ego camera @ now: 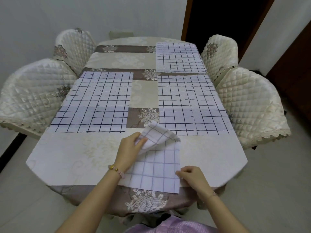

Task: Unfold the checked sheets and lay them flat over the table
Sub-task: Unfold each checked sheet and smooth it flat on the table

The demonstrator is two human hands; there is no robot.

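Note:
A folded white checked sheet (158,167) lies at the near edge of the table (70,158), which is covered by a cream and brown floral cloth. My left hand (130,147) pinches the sheet's top layer and lifts its far corner, so that layer curls up. My right hand (191,174) pinches the sheet's near right edge against the table. Three more checked sheets lie flat: one at the left (94,103), one at the right (191,105) and one at the far right (179,58).
Four chairs with quilted cream covers flank the table: two on the left (33,95), (74,47) and two on the right (252,105), (220,51). A dark doorway (223,17) opens at the back right. Pale floor surrounds the table.

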